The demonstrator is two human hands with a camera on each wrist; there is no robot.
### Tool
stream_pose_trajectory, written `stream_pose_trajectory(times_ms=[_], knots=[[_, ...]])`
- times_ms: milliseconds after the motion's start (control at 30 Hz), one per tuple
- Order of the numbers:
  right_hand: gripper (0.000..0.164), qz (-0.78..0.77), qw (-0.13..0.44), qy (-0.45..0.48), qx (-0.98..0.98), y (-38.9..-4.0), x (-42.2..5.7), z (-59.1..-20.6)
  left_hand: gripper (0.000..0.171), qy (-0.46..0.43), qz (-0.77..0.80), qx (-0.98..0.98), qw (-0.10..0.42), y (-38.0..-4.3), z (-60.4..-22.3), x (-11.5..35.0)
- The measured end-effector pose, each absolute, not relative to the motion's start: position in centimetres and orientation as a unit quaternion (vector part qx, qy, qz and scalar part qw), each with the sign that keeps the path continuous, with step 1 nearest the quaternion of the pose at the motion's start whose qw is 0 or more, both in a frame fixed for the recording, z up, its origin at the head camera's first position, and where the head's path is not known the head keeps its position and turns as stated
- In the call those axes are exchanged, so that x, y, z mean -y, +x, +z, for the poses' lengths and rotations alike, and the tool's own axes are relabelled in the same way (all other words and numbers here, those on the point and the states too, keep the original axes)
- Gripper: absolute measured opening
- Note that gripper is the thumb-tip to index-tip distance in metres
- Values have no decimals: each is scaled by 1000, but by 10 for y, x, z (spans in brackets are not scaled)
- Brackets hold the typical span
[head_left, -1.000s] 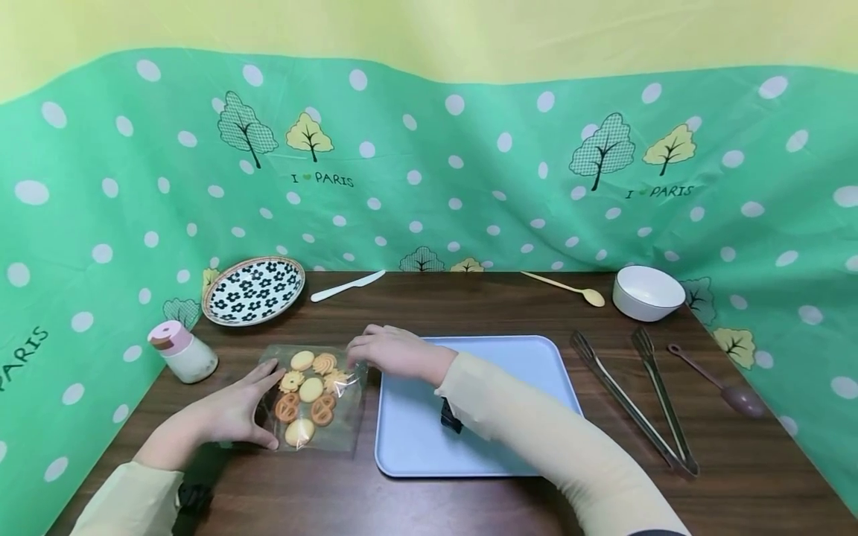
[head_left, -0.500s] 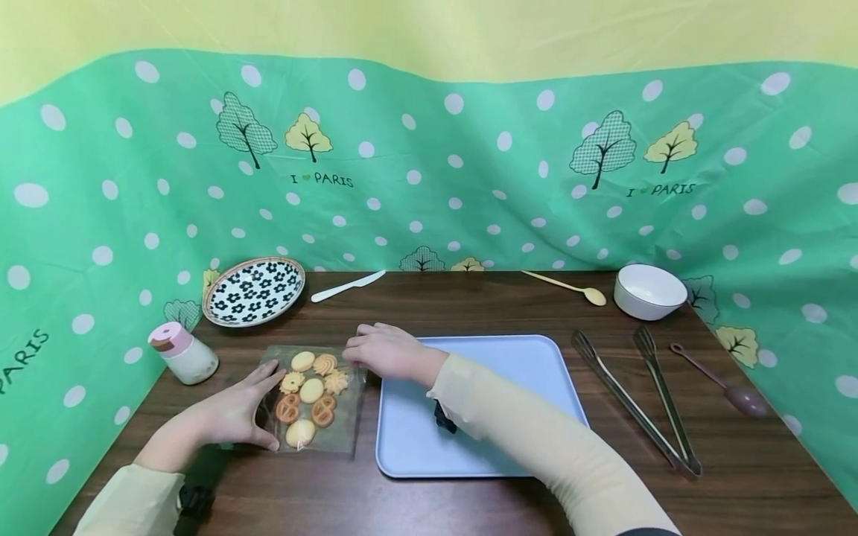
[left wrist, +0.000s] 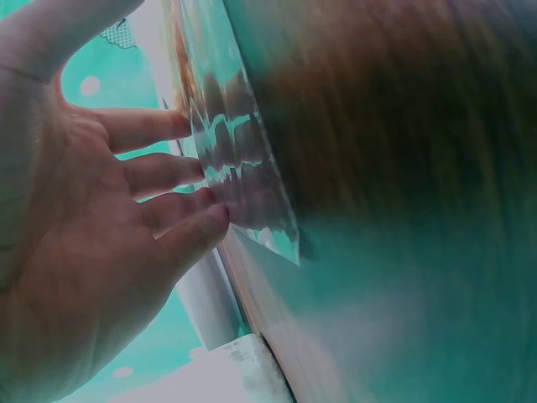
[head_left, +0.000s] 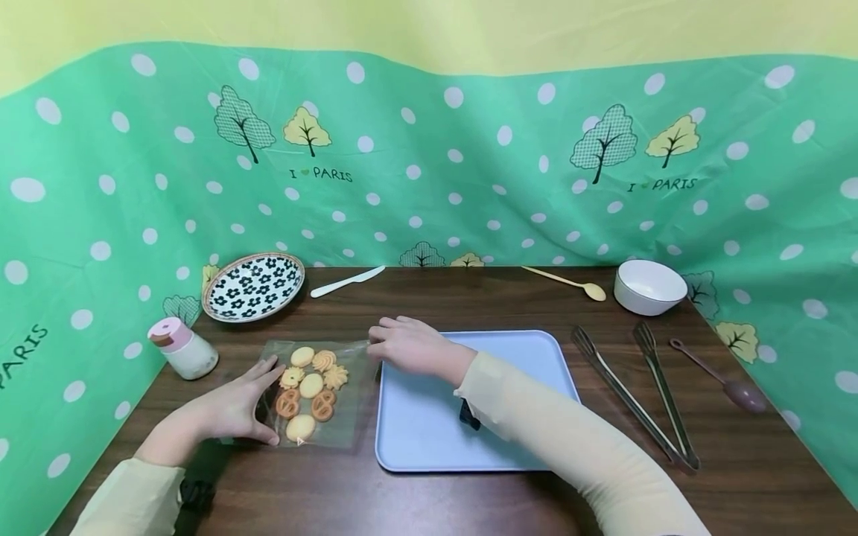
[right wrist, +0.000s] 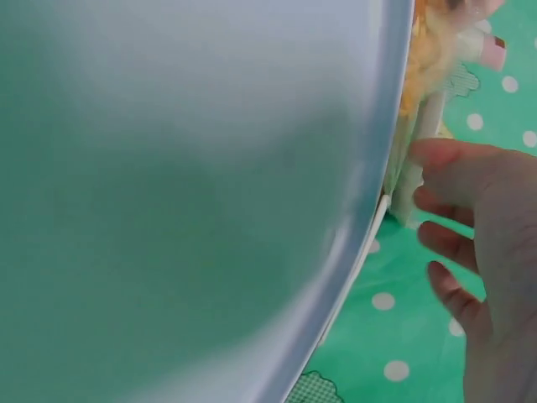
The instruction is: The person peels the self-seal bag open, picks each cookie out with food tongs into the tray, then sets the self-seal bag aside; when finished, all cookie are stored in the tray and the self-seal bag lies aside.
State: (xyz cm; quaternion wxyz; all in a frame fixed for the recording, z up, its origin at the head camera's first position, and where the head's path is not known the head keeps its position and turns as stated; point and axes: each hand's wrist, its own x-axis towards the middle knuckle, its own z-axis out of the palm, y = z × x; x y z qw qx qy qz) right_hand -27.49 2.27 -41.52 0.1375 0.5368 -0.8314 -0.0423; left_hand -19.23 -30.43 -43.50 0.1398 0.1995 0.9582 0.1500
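As the left hand (head_left: 231,409), fingers apart, touches the cookie bag (head_left: 305,411), I can't tell if the right hand (head_left: 412,347) pinches it; the curtain (head_left: 432,134) reads "PARIS".

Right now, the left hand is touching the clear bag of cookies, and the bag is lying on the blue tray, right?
Not on the tray: the head view shows the bag lying on the table, left of the blue tray. The left hand does touch it.
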Motion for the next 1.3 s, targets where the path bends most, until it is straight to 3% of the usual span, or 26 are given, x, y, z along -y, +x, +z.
stream_pose_trajectory(times_ms=[133,233,567,767,867,1100,1300], knots=[[30,-48,116,528,840,-270,-27,-414,121,195,148,-960,139,-192,-437,306],[32,-22,88,534,841,-262,-28,-412,121,191,148,-960,142,-192,-438,307],[27,-11,0,577,817,-225,-23,-420,120,202,155,-959,124,-192,-438,310],[28,-27,-1,552,833,-219,-22,-423,118,207,168,-955,126,-194,-436,315],[30,-24,1,552,834,-220,-23,-425,106,215,174,-955,106,-200,-434,322],[33,-12,-1,552,834,-223,-25,-428,50,226,178,-957,25,-216,-436,331],[32,-4,-4,554,832,-223,-24,-429,34,196,221,-955,4,-218,-444,328]])
